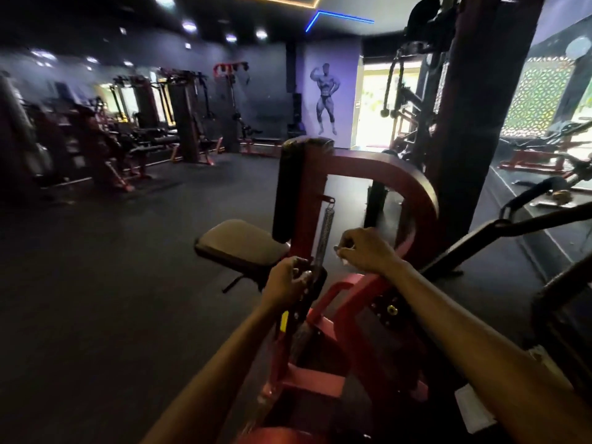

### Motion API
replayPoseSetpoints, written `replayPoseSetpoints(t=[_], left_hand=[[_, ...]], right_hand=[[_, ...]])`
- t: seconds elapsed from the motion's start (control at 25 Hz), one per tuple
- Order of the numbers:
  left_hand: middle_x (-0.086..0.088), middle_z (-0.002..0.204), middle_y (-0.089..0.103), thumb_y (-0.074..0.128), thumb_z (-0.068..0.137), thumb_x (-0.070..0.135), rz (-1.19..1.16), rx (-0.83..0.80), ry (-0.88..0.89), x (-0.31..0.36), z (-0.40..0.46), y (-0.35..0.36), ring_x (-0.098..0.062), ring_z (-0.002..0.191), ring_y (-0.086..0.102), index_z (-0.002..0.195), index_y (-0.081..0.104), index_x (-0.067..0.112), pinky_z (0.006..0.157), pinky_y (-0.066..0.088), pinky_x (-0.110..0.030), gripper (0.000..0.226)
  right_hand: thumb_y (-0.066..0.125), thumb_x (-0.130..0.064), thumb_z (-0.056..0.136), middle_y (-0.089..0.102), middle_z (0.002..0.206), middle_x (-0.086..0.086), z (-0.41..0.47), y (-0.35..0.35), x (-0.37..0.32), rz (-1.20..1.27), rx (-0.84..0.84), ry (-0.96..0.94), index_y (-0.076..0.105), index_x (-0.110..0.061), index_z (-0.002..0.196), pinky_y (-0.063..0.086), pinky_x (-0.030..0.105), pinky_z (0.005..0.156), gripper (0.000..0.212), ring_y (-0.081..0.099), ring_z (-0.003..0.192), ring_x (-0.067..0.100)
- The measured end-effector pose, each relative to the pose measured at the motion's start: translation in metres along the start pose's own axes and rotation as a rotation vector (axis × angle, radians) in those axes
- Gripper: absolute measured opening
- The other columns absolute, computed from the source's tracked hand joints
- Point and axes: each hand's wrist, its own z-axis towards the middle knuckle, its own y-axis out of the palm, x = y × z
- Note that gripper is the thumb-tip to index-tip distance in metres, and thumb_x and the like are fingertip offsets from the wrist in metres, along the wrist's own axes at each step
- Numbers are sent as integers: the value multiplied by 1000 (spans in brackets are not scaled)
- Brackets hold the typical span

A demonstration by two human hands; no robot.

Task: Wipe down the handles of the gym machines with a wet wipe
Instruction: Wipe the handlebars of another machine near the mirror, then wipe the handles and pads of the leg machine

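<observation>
In front of me stands a red gym machine (413,193) with a grey seat pad (240,240) and an upright black back pad (288,187). My left hand (286,283) grips a black handle (312,293) on the machine, just right of the seat. My right hand (365,249) hovers a little higher and to the right, fingers curled round a small white wet wipe (344,259), of which only a bit shows under the palm. A metal spring (325,229) runs up the frame between the two hands.
A dark pillar (474,123) rises behind the machine on the right, with black lever arms (512,225) and a mirror wall beside it. More red and black machines (105,149) line the far left. Dark rubber floor (112,283) spreads to the left.
</observation>
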Motion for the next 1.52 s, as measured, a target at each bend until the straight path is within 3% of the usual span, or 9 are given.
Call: replayPoseSetpoints(t=[0.08,0.28,0.44,0.52,0.72,0.92,1.52], left_hand=[[-4,112,61,57,92,13,10,22,-20,-22,-23,-42,-6,90,54,120,57,5,60,44,-7,29],[-11,121,60,57,92,16,149,211,-174,-90,-88,-163,-13,103,56,121,57,4,75,44,-19,31],[-12,117,63,58,90,13,168,369,-320,-137,-134,-232,-19,104,59,117,60,4,80,42,-20,28],[-12,116,64,59,90,13,164,439,-391,-157,-154,-259,-21,105,59,116,61,5,82,42,-21,28],[-10,115,65,60,89,14,159,578,-528,-208,-172,-317,-20,105,59,115,62,6,82,40,-19,27],[-10,113,66,60,89,14,181,613,-577,-265,-135,-377,-20,105,60,114,63,6,88,44,-25,27],[-7,117,61,59,91,15,74,571,-501,-463,71,-582,-15,107,56,119,60,10,91,47,-27,29]], right_hand=[[61,-18,84,66,88,5,5,35,-41,50,-53,-37,66,-9,88,47,24,65,11,61,80,19],[59,-11,85,65,91,8,5,123,-165,194,-190,-214,59,-9,93,54,41,74,8,64,83,24],[56,-17,88,65,94,9,-1,177,-252,205,-265,-362,61,-11,92,50,33,70,9,62,86,25],[54,-21,90,66,98,10,-2,202,-292,188,-295,-433,61,-10,96,51,36,72,15,62,87,26],[52,-25,90,68,91,3,14,248,-368,216,-335,-514,60,-14,92,45,31,66,13,62,83,23],[54,-28,90,58,77,-5,83,296,-424,257,-363,-508,53,-18,80,40,29,64,14,59,78,20],[61,-26,87,64,81,-2,361,449,-582,373,-299,-465,57,-20,79,42,21,56,11,59,71,12]])
